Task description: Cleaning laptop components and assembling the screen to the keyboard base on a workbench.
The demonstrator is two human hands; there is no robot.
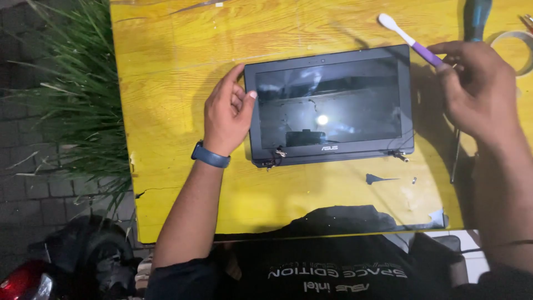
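Nearest to us, at the bottom edge, a dark laptop base sits against the near edge of the yellow wooden table. Beyond it, our left forearm reaches up across the wood, a blue wristband on the wrist. Our left hand rests at the left edge of the detached laptop screen panel, fingers loosely curled, with fingertips touching the bezel's side; it grips nothing fully. The panel lies flat, glass up, hinges towards us with loose cables at both lower corners. Our right hand is closed in a pinch around the purple handle of a toothbrush, whose white head points up and to the left, just beyond the panel's upper right corner. A screwdriver with a blue-green handle lies behind that hand, and a roll of tape sits at the far right. Small dark fragments lie on the wood near the panel's right hinge. Grass grows left of the table.
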